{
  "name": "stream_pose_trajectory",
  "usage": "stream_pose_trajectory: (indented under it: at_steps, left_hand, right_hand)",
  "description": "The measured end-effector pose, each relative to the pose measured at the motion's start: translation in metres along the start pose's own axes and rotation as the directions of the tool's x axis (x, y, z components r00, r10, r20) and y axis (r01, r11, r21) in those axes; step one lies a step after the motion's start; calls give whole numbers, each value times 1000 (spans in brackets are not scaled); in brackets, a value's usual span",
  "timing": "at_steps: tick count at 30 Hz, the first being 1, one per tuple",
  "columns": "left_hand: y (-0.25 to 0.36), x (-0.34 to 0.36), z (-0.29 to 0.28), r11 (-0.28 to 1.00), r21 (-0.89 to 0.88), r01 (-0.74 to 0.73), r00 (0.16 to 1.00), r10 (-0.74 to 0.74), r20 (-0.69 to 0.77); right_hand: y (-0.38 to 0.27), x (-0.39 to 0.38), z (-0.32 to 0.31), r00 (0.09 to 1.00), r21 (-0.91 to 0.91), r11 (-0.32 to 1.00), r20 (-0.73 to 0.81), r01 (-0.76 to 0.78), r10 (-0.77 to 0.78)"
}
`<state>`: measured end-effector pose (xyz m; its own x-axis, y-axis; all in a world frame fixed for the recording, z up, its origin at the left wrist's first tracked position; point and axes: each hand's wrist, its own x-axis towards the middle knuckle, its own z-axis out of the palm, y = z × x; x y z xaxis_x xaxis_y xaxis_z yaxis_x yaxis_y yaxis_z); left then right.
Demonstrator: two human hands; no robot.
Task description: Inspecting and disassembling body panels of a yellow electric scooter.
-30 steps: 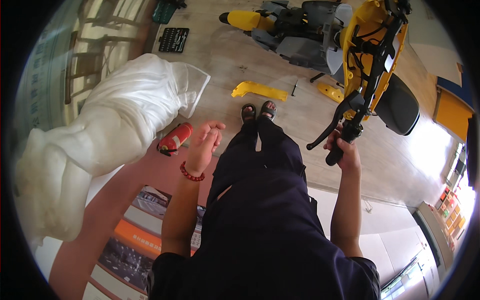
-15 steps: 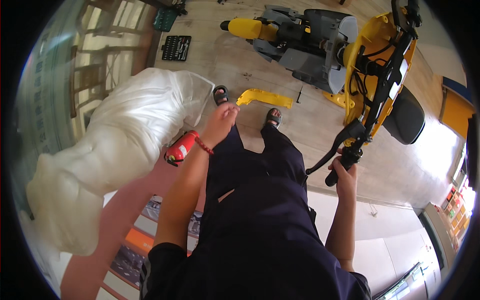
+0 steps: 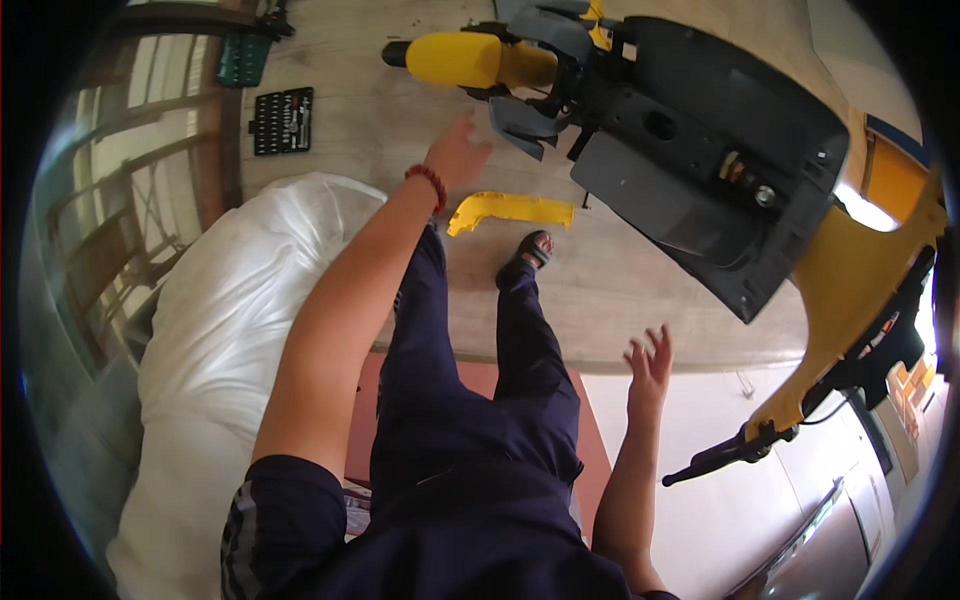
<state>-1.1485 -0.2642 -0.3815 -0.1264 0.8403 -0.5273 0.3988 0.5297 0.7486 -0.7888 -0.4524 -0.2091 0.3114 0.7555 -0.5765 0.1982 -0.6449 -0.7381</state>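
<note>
My left hand [image 3: 455, 155] reaches forward over the floor with its fingers apart and nothing visible in it. Ahead of it lies the front of a scooter body, with a yellow rounded piece [image 3: 452, 58] and dark grey panels [image 3: 705, 160]. My right hand [image 3: 648, 370] is raised with fingers spread, holding nothing, left of and above the black handlebar grip [image 3: 700, 460]. The handlebar hangs from the scooter's yellow front cover [image 3: 840, 280] on the right. A curved yellow panel [image 3: 512, 208] lies on the floor beyond my feet.
A large white wrapped bundle [image 3: 230, 310] fills the left side. An open black socket set [image 3: 283, 120] and a green case [image 3: 242, 58] lie at the upper left. Wooden furniture [image 3: 105, 250] stands by the left wall. My sandaled foot [image 3: 530, 250] is on the wooden floor.
My right hand has let go of the handlebar grip, which now sits lower right. My left hand has reached forward, and the grey scooter body appears much nearer and larger as I have stepped.
</note>
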Motion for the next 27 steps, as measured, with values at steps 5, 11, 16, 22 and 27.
stream_pose_trajectory:
  at_steps: [5,11,16,22,27]
  left_hand:
    - [-9,54,25,964,12,-265,960,262,100]
    - [-6,52,32,961,32,-276,958,273,84]
    - [2,46,45,977,-67,-200,968,208,141]
    - [-13,58,38,969,33,-246,969,244,45]
    - [-20,68,35,989,-22,-149,986,150,73]
  right_hand:
    - [-49,47,55,956,88,968,-199,236,-215]
    - [-85,72,65,971,259,946,-189,194,-148]
    - [-106,71,63,975,252,943,-101,218,-199]
    - [-122,80,58,947,276,934,-285,228,-147]
    - [-125,71,56,912,235,939,-382,251,-149]
